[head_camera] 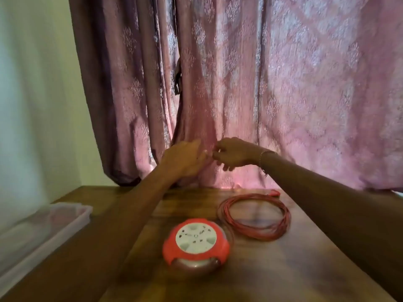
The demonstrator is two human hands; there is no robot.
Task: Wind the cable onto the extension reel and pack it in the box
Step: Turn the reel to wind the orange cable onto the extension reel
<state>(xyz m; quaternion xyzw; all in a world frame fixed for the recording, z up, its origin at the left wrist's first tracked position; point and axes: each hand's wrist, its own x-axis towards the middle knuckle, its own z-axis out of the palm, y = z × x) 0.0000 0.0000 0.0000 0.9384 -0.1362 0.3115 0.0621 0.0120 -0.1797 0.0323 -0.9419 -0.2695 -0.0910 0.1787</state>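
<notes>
- Both hands raised above the far edge of the tabletop (272,269), in front of the pink curtain (283,83), well beyond the extension reel (195,244).
- Left hand (185,159): back toward the camera, fingers stretched out toward the right hand, fairly straight; fingertips close to or touching the other hand, blur too strong to tell which.
- Right hand (231,154): fingers curled inward, thumb and forefinger drawn together as if pinching; whether anything sits in the pinch cannot be told. Thin bracelet (265,156) at the wrist.
- No cable seen in either hand.
- Extension reel: red body with a white socket face turned up, lying flat on the tabletop, nearer the camera than both hands, untouched.
- Cable (255,216): red, coiled in a loose ring, flat on the tabletop just right of and behind the reel; one strand reaching the reel's right side; red plug end (275,192) at the ring's far edge.
- Clear plastic box (43,232): left of the reel, well apart from it, at the tabletop's left edge.
</notes>
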